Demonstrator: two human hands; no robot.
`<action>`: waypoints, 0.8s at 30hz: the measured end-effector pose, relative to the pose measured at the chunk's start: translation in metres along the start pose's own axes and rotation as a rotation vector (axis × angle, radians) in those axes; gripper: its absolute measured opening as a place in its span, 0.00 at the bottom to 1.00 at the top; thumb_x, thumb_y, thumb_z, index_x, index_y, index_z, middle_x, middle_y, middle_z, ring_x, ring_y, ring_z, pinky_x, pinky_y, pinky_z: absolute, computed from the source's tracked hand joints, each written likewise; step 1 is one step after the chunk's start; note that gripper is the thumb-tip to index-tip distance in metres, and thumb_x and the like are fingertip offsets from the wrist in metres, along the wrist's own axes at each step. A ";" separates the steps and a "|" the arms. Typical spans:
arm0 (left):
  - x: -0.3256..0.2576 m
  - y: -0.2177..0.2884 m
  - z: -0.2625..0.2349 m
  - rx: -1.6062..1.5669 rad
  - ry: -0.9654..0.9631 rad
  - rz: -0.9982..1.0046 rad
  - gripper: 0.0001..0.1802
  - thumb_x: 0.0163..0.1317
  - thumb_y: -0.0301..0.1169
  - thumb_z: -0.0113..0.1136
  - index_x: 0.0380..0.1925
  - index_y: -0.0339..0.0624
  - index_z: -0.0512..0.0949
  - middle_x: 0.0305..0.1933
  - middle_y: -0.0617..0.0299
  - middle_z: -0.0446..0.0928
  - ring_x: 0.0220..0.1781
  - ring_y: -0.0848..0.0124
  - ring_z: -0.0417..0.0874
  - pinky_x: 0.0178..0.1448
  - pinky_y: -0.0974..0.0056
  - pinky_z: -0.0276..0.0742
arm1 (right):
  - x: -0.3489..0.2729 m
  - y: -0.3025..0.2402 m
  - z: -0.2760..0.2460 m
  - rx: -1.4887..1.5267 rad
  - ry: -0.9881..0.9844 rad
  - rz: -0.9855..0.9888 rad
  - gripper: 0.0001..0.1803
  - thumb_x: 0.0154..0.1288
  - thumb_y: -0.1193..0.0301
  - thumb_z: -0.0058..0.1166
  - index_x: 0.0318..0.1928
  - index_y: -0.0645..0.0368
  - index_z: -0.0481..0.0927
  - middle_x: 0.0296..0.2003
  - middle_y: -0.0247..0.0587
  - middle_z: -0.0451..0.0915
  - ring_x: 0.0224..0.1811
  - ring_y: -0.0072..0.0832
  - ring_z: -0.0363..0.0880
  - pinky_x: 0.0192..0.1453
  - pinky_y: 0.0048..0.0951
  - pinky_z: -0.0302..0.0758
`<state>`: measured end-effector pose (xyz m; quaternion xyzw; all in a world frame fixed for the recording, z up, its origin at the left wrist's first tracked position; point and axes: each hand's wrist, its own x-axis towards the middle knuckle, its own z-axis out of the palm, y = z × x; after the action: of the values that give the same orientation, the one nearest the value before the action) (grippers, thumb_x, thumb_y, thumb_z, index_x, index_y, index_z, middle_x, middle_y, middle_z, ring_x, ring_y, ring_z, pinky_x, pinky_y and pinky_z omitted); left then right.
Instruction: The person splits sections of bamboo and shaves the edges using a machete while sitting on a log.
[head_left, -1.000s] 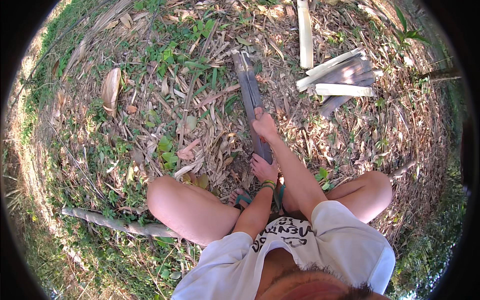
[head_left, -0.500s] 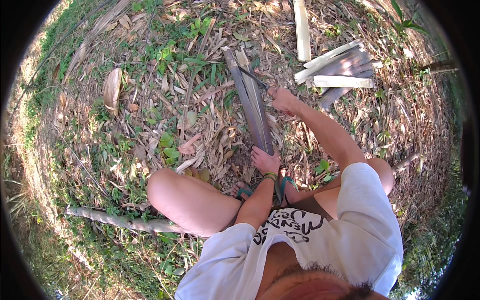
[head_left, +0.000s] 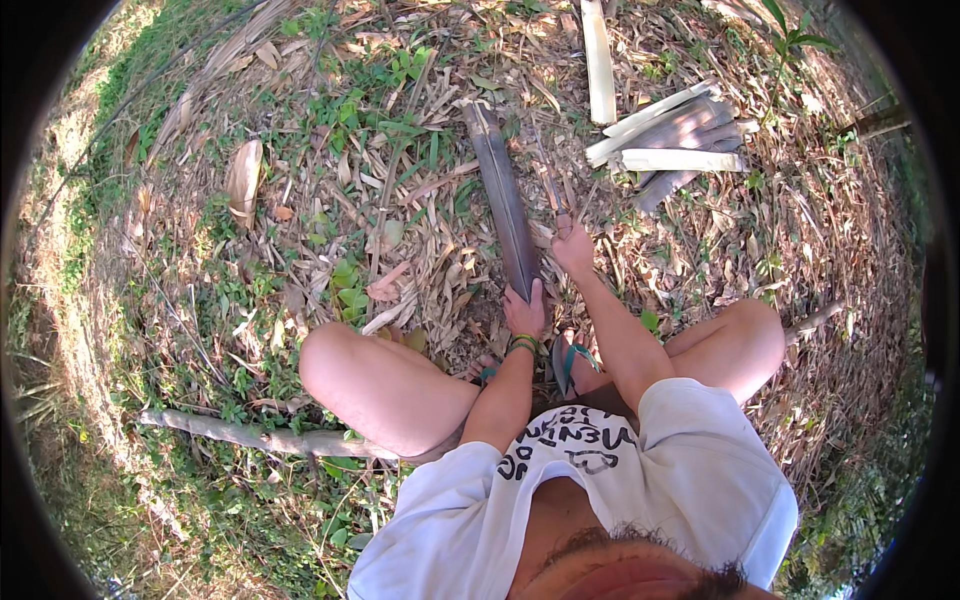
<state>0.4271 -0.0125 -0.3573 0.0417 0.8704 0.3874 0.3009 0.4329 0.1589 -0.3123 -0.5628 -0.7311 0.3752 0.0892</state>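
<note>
A long dark length of split bamboo [head_left: 500,190] lies on the ground, pointing away from me, with a lengthwise split along it and a frayed pale far end. My left hand [head_left: 524,308] is closed around its near end. Just right of the bamboo, my right hand [head_left: 573,247] is wrapped round the handle of a long-bladed knife [head_left: 549,180]. The blade points away from me, apart from the bamboo, and is hard to make out against the dry leaves.
Several split strips [head_left: 690,135], dark outside and pale inside, are piled at the far right. One pale strip [head_left: 598,65] lies beyond them. A thick branch [head_left: 260,437] lies beside my left leg. Dry leaves and green plants cover the ground.
My right hand has pulled the knife out of the split and back toward me. The bamboo's spread halves have come together. My left hand keeps its hold, shifted slightly left.
</note>
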 end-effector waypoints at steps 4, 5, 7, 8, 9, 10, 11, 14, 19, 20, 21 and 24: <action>0.011 -0.013 0.001 -0.068 -0.096 0.004 0.43 0.71 0.65 0.48 0.64 0.33 0.72 0.67 0.34 0.72 0.76 0.36 0.61 0.79 0.46 0.55 | 0.006 0.047 -0.012 -0.149 -0.044 0.132 0.29 0.56 0.63 0.63 0.56 0.66 0.77 0.45 0.64 0.85 0.51 0.57 0.84 0.59 0.52 0.78; 0.012 -0.013 0.002 -0.037 -0.087 0.035 0.43 0.69 0.64 0.51 0.60 0.31 0.74 0.63 0.33 0.76 0.72 0.36 0.68 0.76 0.47 0.62 | 0.007 0.053 -0.012 -0.177 -0.063 0.163 0.31 0.56 0.61 0.64 0.57 0.65 0.76 0.47 0.63 0.84 0.52 0.57 0.83 0.59 0.52 0.78; 0.025 -0.027 -0.012 -0.051 -0.134 0.009 0.42 0.67 0.64 0.55 0.59 0.31 0.74 0.61 0.33 0.77 0.67 0.36 0.73 0.71 0.48 0.68 | -0.012 0.032 -0.004 -0.185 -0.106 0.171 0.34 0.58 0.55 0.67 0.59 0.63 0.75 0.54 0.63 0.81 0.58 0.57 0.80 0.61 0.51 0.77; 0.025 -0.024 -0.011 -0.059 -0.184 0.012 0.42 0.67 0.64 0.57 0.58 0.31 0.74 0.60 0.33 0.78 0.65 0.36 0.76 0.69 0.48 0.70 | -0.018 0.030 0.002 -0.190 0.075 0.057 0.33 0.59 0.55 0.66 0.59 0.62 0.75 0.54 0.64 0.81 0.59 0.56 0.80 0.62 0.50 0.76; 0.026 -0.019 -0.009 -0.058 -0.125 0.058 0.43 0.64 0.64 0.62 0.56 0.30 0.75 0.55 0.35 0.81 0.57 0.41 0.82 0.63 0.50 0.75 | -0.021 0.026 0.006 -0.196 0.256 -0.057 0.32 0.61 0.54 0.66 0.59 0.62 0.74 0.54 0.64 0.81 0.60 0.55 0.80 0.62 0.50 0.76; 0.022 -0.015 -0.009 -0.085 -0.157 0.028 0.43 0.63 0.63 0.62 0.56 0.29 0.75 0.54 0.36 0.81 0.56 0.43 0.83 0.63 0.51 0.75 | -0.024 0.031 0.009 -0.209 0.435 -0.165 0.32 0.62 0.54 0.65 0.59 0.61 0.74 0.53 0.64 0.81 0.60 0.55 0.80 0.63 0.49 0.75; 0.022 -0.009 -0.012 -0.118 -0.182 -0.002 0.44 0.63 0.63 0.63 0.55 0.28 0.74 0.53 0.37 0.81 0.55 0.45 0.83 0.63 0.51 0.75 | -0.025 0.029 0.008 -0.100 0.215 -0.138 0.36 0.65 0.47 0.62 0.62 0.62 0.74 0.59 0.68 0.76 0.63 0.55 0.77 0.68 0.46 0.72; 0.036 -0.001 -0.022 -0.354 -0.170 -0.056 0.43 0.63 0.61 0.65 0.51 0.23 0.74 0.49 0.43 0.82 0.49 0.56 0.84 0.59 0.56 0.78 | -0.041 -0.008 0.010 0.074 -0.296 0.057 0.44 0.66 0.40 0.57 0.67 0.65 0.72 0.65 0.68 0.71 0.66 0.54 0.75 0.70 0.44 0.70; 0.010 0.088 -0.071 -0.702 -0.376 -0.221 0.38 0.69 0.58 0.62 0.51 0.25 0.79 0.51 0.48 0.82 0.48 0.65 0.85 0.51 0.59 0.83 | -0.071 -0.024 -0.022 0.354 -0.480 0.164 0.59 0.62 0.31 0.56 0.76 0.67 0.59 0.69 0.64 0.68 0.69 0.47 0.72 0.73 0.41 0.66; 0.013 0.093 -0.082 -0.787 -0.388 -0.202 0.37 0.70 0.57 0.61 0.52 0.25 0.79 0.51 0.49 0.82 0.48 0.66 0.85 0.51 0.59 0.83 | -0.087 -0.045 -0.031 0.351 -0.476 0.112 0.61 0.60 0.31 0.57 0.77 0.67 0.56 0.70 0.63 0.68 0.70 0.46 0.72 0.74 0.40 0.66; 0.018 0.098 -0.089 -0.802 -0.426 -0.214 0.39 0.73 0.59 0.55 0.60 0.28 0.76 0.55 0.50 0.82 0.52 0.63 0.85 0.55 0.57 0.83 | -0.101 -0.064 -0.041 0.417 -0.509 -0.005 0.64 0.58 0.33 0.63 0.78 0.67 0.51 0.71 0.61 0.66 0.73 0.45 0.68 0.76 0.39 0.64; 0.034 0.094 -0.109 -0.984 -0.618 -0.152 0.41 0.74 0.62 0.49 0.65 0.33 0.73 0.59 0.52 0.81 0.56 0.61 0.85 0.60 0.55 0.83 | -0.106 -0.087 -0.050 0.455 -0.527 -0.143 0.64 0.54 0.38 0.70 0.77 0.68 0.53 0.68 0.60 0.70 0.69 0.44 0.73 0.73 0.39 0.68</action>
<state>0.3239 -0.0074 -0.2516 -0.0545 0.4605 0.6931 0.5519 0.4316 0.0799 -0.1899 -0.3595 -0.6643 0.6536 0.0465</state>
